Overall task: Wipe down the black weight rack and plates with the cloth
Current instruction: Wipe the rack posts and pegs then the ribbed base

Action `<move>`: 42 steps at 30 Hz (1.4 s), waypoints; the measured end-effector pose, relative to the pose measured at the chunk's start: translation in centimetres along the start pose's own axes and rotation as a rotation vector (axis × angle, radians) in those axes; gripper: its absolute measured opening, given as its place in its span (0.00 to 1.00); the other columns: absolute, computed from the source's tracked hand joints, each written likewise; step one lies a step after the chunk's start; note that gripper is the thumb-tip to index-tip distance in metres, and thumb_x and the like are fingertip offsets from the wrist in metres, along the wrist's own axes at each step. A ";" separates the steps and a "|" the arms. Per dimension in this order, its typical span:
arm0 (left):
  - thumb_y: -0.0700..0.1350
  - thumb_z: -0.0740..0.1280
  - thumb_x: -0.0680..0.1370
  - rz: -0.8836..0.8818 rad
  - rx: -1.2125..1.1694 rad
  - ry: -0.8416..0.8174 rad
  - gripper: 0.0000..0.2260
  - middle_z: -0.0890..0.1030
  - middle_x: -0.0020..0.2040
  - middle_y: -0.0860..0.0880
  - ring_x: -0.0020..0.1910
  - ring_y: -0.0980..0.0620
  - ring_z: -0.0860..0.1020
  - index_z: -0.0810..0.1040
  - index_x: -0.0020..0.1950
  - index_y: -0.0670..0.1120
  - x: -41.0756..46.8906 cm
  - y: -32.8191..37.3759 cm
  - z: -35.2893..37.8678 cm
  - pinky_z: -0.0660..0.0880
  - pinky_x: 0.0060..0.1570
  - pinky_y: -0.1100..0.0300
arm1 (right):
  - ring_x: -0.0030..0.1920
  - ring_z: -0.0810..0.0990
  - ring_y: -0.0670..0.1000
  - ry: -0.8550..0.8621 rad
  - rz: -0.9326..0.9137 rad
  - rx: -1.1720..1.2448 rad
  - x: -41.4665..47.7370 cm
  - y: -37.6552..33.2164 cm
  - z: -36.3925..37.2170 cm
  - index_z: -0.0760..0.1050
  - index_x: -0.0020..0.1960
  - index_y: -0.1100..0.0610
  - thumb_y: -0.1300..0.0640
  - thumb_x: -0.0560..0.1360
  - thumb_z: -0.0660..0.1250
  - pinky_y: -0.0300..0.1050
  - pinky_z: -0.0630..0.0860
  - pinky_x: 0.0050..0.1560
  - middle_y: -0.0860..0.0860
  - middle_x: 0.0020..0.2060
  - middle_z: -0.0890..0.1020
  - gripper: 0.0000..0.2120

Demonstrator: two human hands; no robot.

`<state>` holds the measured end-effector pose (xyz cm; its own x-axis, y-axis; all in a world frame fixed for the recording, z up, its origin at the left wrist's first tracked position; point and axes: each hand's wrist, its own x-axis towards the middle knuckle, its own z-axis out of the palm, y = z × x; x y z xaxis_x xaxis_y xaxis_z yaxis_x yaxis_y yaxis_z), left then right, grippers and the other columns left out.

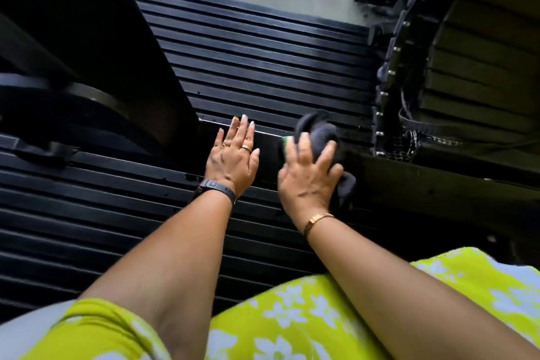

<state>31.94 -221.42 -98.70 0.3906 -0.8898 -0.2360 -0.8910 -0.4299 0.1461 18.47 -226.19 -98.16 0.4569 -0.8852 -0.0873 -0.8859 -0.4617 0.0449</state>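
1. We see the left grip (233,161) released, flat on the black weight rack (267,161); a shifting plate could pinch its fingers (242,133).
2. The right grip (306,175) clenches the cloth (317,133) beside the plates (263,67); we judge that the bunched cloth may snag between them.

We can read no words, numbers or brand marks here; the black weight plates (263,47) show us only bare ridged edges; the clasp of the black wristband (217,185) carries a small raised shape, too small for us to tell as a letter or logo; a green patch (283,142) beside the dark cloth (318,131) is too blurred for us to tell whether it bears print.
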 end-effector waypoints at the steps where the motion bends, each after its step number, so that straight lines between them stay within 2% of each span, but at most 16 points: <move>1: 0.52 0.46 0.83 0.048 0.011 0.004 0.26 0.40 0.80 0.49 0.78 0.53 0.39 0.42 0.80 0.46 0.2 0.4 -0.1 0.35 0.73 0.56 | 0.68 0.61 0.68 -0.013 -0.114 -0.064 -0.3 0.3 0.2 0.70 0.71 0.45 0.49 0.72 0.53 0.62 0.67 0.56 0.51 0.71 0.69 0.27; 3: 0.50 0.49 0.83 0.117 0.021 -0.004 0.27 0.40 0.80 0.50 0.78 0.54 0.40 0.42 0.80 0.47 0.4 1.2 -0.3 0.34 0.73 0.57 | 0.67 0.62 0.66 -0.031 -0.287 -0.102 -0.6 1.9 0.3 0.71 0.70 0.45 0.47 0.71 0.51 0.62 0.70 0.55 0.50 0.70 0.71 0.28; 5: 0.50 0.50 0.83 0.135 0.023 -0.030 0.27 0.40 0.80 0.50 0.78 0.54 0.39 0.42 0.80 0.47 0.3 2.3 0.0 0.35 0.74 0.56 | 0.66 0.64 0.66 0.026 -0.323 -0.075 -0.6 4.3 0.4 0.72 0.68 0.44 0.48 0.72 0.53 0.61 0.71 0.52 0.50 0.69 0.72 0.26; 9: 0.51 0.47 0.84 0.104 0.036 -0.040 0.27 0.38 0.79 0.50 0.78 0.53 0.37 0.39 0.79 0.48 0.2 4.8 0.7 0.34 0.74 0.53 | 0.64 0.67 0.66 0.023 -0.101 -0.066 -1.2 10.6 1.2 0.73 0.68 0.43 0.47 0.73 0.55 0.60 0.71 0.49 0.51 0.69 0.73 0.24; 13: 0.51 0.46 0.84 0.117 0.048 -0.045 0.26 0.38 0.79 0.50 0.78 0.53 0.36 0.39 0.79 0.48 0.5 6.4 0.9 0.34 0.74 0.54 | 0.63 0.70 0.69 -0.003 0.048 -0.043 -1.9 16.3 0.9 0.74 0.67 0.47 0.47 0.72 0.53 0.60 0.71 0.48 0.54 0.68 0.73 0.25; 16: 0.51 0.46 0.84 0.179 0.067 -0.042 0.26 0.38 0.79 0.50 0.78 0.52 0.37 0.39 0.79 0.48 0.5 8.0 1.0 0.33 0.74 0.54 | 0.66 0.67 0.70 0.019 0.264 0.037 -1.7 15.3 -0.1 0.73 0.68 0.48 0.48 0.73 0.53 0.64 0.69 0.53 0.54 0.70 0.71 0.25; 18: 0.51 0.46 0.84 0.237 0.066 -0.056 0.26 0.39 0.80 0.50 0.78 0.52 0.37 0.39 0.79 0.47 0.5 9.6 1.2 0.33 0.74 0.55 | 0.71 0.59 0.69 -0.022 0.373 0.070 -1.0 13.1 -0.3 0.65 0.74 0.47 0.49 0.76 0.55 0.64 0.65 0.59 0.51 0.75 0.63 0.26; 20: 0.51 0.46 0.84 0.249 0.052 -0.058 0.26 0.40 0.80 0.49 0.78 0.52 0.37 0.40 0.79 0.46 0.6 11.2 1.3 0.34 0.74 0.55 | 0.71 0.59 0.69 -0.045 0.289 0.050 -0.8 11.3 -0.2 0.64 0.75 0.47 0.49 0.76 0.55 0.61 0.66 0.58 0.51 0.75 0.63 0.27; 23: 0.50 0.46 0.84 0.291 0.047 -0.067 0.26 0.40 0.80 0.47 0.78 0.51 0.38 0.41 0.79 0.44 0.9 13.8 1.5 0.34 0.74 0.55 | 0.66 0.68 0.68 -0.046 0.061 -0.061 -1.2 11.7 0.4 0.71 0.71 0.47 0.47 0.74 0.52 0.59 0.72 0.52 0.52 0.71 0.71 0.27; 26: 0.49 0.46 0.84 0.279 0.036 -0.081 0.27 0.40 0.80 0.45 0.78 0.50 0.37 0.41 0.79 0.43 0.9 15.5 1.6 0.34 0.74 0.55 | 0.64 0.70 0.69 0.055 -0.139 -0.053 -1.8 14.7 1.2 0.73 0.69 0.49 0.48 0.74 0.53 0.58 0.73 0.48 0.52 0.68 0.73 0.25; 29: 0.50 0.47 0.83 0.269 0.055 -0.062 0.27 0.40 0.80 0.46 0.78 0.49 0.38 0.41 0.79 0.44 0.9 16.1 1.8 0.35 0.74 0.53 | 0.64 0.70 0.68 0.130 -0.176 -0.082 -2.9 17.5 1.8 0.73 0.69 0.47 0.48 0.75 0.54 0.56 0.72 0.48 0.52 0.68 0.73 0.24; 35: 0.50 0.47 0.84 0.311 0.058 -0.051 0.27 0.41 0.80 0.46 0.78 0.49 0.38 0.41 0.80 0.45 1.0 16.2 2.1 0.33 0.73 0.53 | 0.60 0.72 0.68 0.078 -0.028 -0.115 -3.2 24.4 1.6 0.75 0.66 0.46 0.47 0.72 0.55 0.60 0.73 0.48 0.52 0.67 0.75 0.25; 37: 0.50 0.47 0.83 0.351 0.054 -0.044 0.27 0.42 0.80 0.46 0.78 0.49 0.38 0.42 0.80 0.44 0.8 16.5 2.2 0.33 0.73 0.53 | 0.63 0.70 0.68 0.014 0.176 -0.030 -3.0 25.1 0.5 0.74 0.67 0.46 0.47 0.72 0.54 0.62 0.70 0.52 0.52 0.69 0.73 0.26; 39: 0.50 0.47 0.83 0.400 0.055 -0.040 0.27 0.43 0.80 0.46 0.78 0.47 0.39 0.43 0.80 0.44 0.8 17.5 2.4 0.33 0.73 0.52 | 0.68 0.64 0.67 0.030 0.470 0.082 -2.2 22.9 0.1 0.71 0.70 0.46 0.48 0.72 0.54 0.62 0.65 0.58 0.50 0.72 0.68 0.27; 40: 0.51 0.47 0.83 0.419 0.062 -0.043 0.27 0.43 0.80 0.46 0.78 0.44 0.40 0.43 0.80 0.44 0.7 18.2 2.5 0.34 0.74 0.51 | 0.69 0.62 0.67 0.046 0.548 0.115 -2.0 21.2 0.0 0.70 0.70 0.46 0.49 0.72 0.54 0.62 0.64 0.59 0.50 0.73 0.67 0.27; 42: 0.52 0.46 0.83 0.435 0.078 -0.051 0.27 0.43 0.80 0.45 0.78 0.42 0.40 0.44 0.80 0.44 0.7 19.4 2.7 0.36 0.74 0.50 | 0.67 0.66 0.68 0.069 0.418 0.089 -2.1 18.8 0.3 0.73 0.69 0.48 0.50 0.72 0.55 0.61 0.68 0.55 0.51 0.71 0.70 0.26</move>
<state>14.30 -229.94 -98.63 -0.0347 -0.9759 -0.2157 -0.9855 -0.0024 0.1696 0.83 -233.01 -97.42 0.0588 -0.9982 -0.0131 -0.9980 -0.0585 -0.0244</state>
